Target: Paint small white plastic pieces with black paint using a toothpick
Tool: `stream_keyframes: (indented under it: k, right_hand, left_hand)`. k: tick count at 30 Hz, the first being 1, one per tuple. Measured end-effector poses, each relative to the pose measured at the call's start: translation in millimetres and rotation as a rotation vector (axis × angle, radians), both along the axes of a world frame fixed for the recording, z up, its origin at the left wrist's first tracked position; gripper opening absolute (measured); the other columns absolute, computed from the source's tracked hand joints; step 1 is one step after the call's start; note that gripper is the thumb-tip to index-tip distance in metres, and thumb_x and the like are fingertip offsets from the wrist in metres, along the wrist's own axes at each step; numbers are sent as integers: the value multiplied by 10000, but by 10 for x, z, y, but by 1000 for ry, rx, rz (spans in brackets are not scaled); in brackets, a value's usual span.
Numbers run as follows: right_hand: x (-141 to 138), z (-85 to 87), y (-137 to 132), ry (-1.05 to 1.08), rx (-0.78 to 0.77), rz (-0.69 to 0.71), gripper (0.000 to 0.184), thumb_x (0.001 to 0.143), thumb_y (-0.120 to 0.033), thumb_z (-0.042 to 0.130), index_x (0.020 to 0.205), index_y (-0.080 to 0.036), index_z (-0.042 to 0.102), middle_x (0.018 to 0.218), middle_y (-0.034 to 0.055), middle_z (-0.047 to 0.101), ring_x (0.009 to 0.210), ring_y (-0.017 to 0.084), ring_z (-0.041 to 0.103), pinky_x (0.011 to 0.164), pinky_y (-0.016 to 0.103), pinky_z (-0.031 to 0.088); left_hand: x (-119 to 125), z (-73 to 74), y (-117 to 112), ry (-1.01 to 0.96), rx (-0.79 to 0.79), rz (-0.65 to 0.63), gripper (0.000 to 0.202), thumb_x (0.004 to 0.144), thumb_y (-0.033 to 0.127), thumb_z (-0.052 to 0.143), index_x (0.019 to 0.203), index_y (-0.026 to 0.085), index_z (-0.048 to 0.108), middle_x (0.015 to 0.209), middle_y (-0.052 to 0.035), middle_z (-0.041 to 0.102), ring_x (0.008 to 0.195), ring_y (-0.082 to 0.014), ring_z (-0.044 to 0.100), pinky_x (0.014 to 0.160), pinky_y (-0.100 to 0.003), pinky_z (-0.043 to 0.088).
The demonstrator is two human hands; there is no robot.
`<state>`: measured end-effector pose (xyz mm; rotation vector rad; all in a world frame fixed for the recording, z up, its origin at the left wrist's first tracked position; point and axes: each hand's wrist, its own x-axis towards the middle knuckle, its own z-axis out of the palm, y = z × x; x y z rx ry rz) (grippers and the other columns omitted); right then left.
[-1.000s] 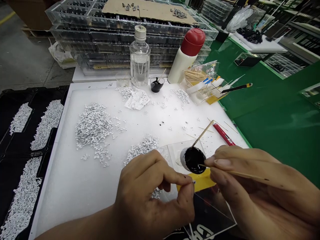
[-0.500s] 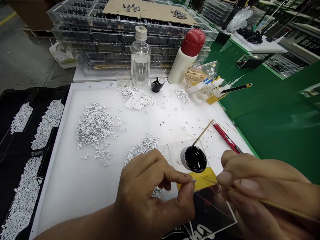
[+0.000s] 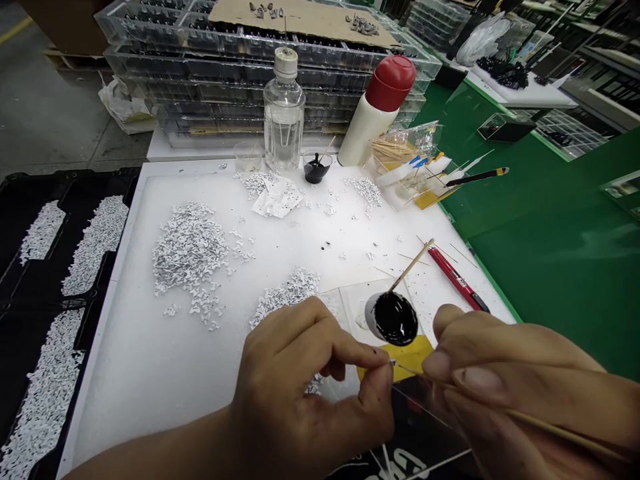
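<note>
Pinching a tiny white piece (image 3: 393,362) between thumb and forefinger, my left hand (image 3: 283,373) is closed at the fingertips, with its other fingers curled loosely beneath. Just to its right, my right hand (image 3: 530,393) grips a slender wooden stick (image 3: 414,371) between thumb and fingers, its tip close beside the piece; I cannot tell whether they touch. Beyond my left fingertips stands a small cup (image 3: 371,313) of glossy black liquid (image 3: 397,319), with another wooden stick (image 3: 413,265) leaning out of it. A yellow sheet (image 3: 417,350) lies just past the piece, partly behind my left fingertips. Past my left knuckles is a small heap of white pieces (image 3: 287,293), and a larger pile of white pieces (image 3: 190,247) lies farther off to that hand's left. Beyond my right fingers rests a slim red tool (image 3: 455,277). Well ahead of both hands stand a clear bottle (image 3: 284,127) and a cream flask (image 3: 367,130) with a red cap.
</note>
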<state>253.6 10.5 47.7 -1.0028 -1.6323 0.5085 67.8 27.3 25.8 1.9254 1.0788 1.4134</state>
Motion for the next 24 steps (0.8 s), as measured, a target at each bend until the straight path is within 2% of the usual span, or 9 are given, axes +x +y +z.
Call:
stream_keyframes:
  k: [2, 3, 6, 9, 10, 12, 16, 24]
  right_hand:
    - [86, 22, 60, -73, 46, 48, 169, 821, -106, 859, 948, -191, 787, 847, 2, 800, 701, 148, 752, 668, 224, 703]
    - [135, 36, 91, -152, 74, 120, 209, 807, -95, 860, 977, -194, 791, 849, 10, 807, 676, 165, 758, 650, 245, 711]
    - [215, 65, 133, -265, 133, 217, 276, 803, -48, 819, 1037, -192, 793, 875, 15, 820, 671, 181, 771, 672, 259, 722]
    - [135, 49, 67, -157, 85, 115, 170, 818, -92, 852, 941, -188, 784, 839, -13, 802, 697, 133, 760, 730, 201, 704]
    - [91, 32, 28, -74, 60, 10, 148, 828, -118, 859, 924, -197, 779, 834, -14, 791, 706, 129, 751, 729, 211, 703]
    - [24, -12, -50, -31, 18, -47, 144, 834, -169, 865, 932, -229, 777, 834, 9, 772, 722, 167, 757, 660, 274, 705]
    - [52, -99, -151, -82, 6, 19, 215, 796, -276, 900, 968, -268, 771, 855, 48, 756, 774, 250, 784, 578, 344, 688]
    - [159, -176, -194, -80, -1, 20, 240, 772, -332, 913, 944, -275, 756, 867, 61, 752, 824, 273, 787, 596, 363, 690]
  left_hand:
    - [1, -6, 0, 0, -3, -2, 129, 809, 53, 720, 754, 162, 678, 586, 38, 602, 500, -85, 566, 473, -226, 476]
    - [1, -8, -4, 1, -7, -1, 129, 810, 58, 722, 759, 168, 677, 588, 39, 605, 501, -88, 568, 470, -227, 479]
    - [-2, -8, -19, 4, -8, 2, 128, 813, 71, 723, 769, 179, 672, 590, 42, 605, 501, -95, 570, 461, -230, 480]
    - [-3, -2, -31, 10, -1, 4, 134, 808, 59, 714, 761, 176, 668, 585, 44, 597, 496, -91, 567, 465, -229, 479]
    - [-1, 1, -32, 13, -3, 6, 137, 806, 57, 714, 756, 176, 668, 584, 44, 598, 496, -90, 567, 467, -228, 479]
    - [3, 6, -30, 8, -11, 9, 139, 804, 58, 716, 749, 176, 667, 584, 44, 599, 495, -89, 565, 466, -228, 475]
    - [7, 0, -23, -4, -11, 11, 127, 802, 60, 717, 746, 166, 675, 586, 40, 601, 496, -84, 565, 470, -227, 467]
    - [-2, -19, -26, -10, -6, 15, 138, 795, 48, 714, 725, 159, 673, 573, 40, 597, 492, -80, 560, 473, -227, 466]
